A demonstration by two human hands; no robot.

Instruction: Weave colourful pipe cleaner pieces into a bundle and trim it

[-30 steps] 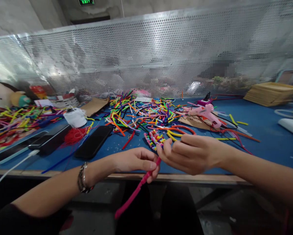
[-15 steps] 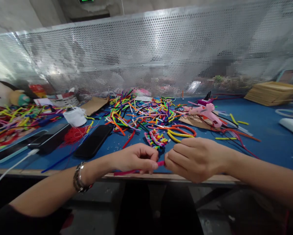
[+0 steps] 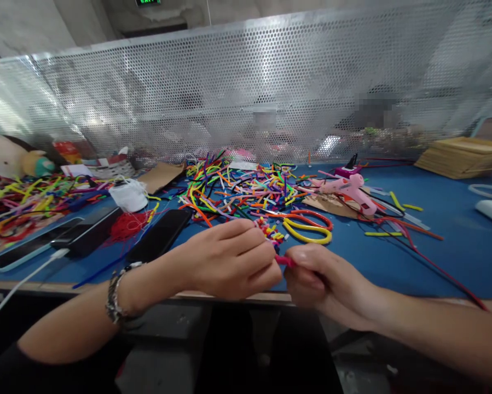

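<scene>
My left hand [image 3: 229, 260] and my right hand [image 3: 322, 279] meet at the front edge of the blue table [image 3: 455, 246]. Both are closed in a pinch on a pink pipe cleaner [image 3: 284, 260], of which only a short piece shows between the fingers. Just behind my fingertips lies a small multicoloured woven piece [image 3: 270, 230] made of pipe cleaners; my left fingers partly hide it. A bracelet [image 3: 114, 298] sits on my left wrist.
A heap of coloured pipe cleaner pieces [image 3: 237, 189] covers the table's middle. A pink glue gun [image 3: 348, 189] lies to the right, yellow and red loops [image 3: 307, 230] nearer. Black phones [image 3: 159, 235], a white roll [image 3: 126, 197] and red thread [image 3: 126, 224] lie left. Stacked boards [image 3: 463, 156] sit far right.
The pink pipe cleaner that hung down below the table edge has been drawn up into my hands. Both hands turned and closed in tighter together, my left hand rising over the woven piece.
</scene>
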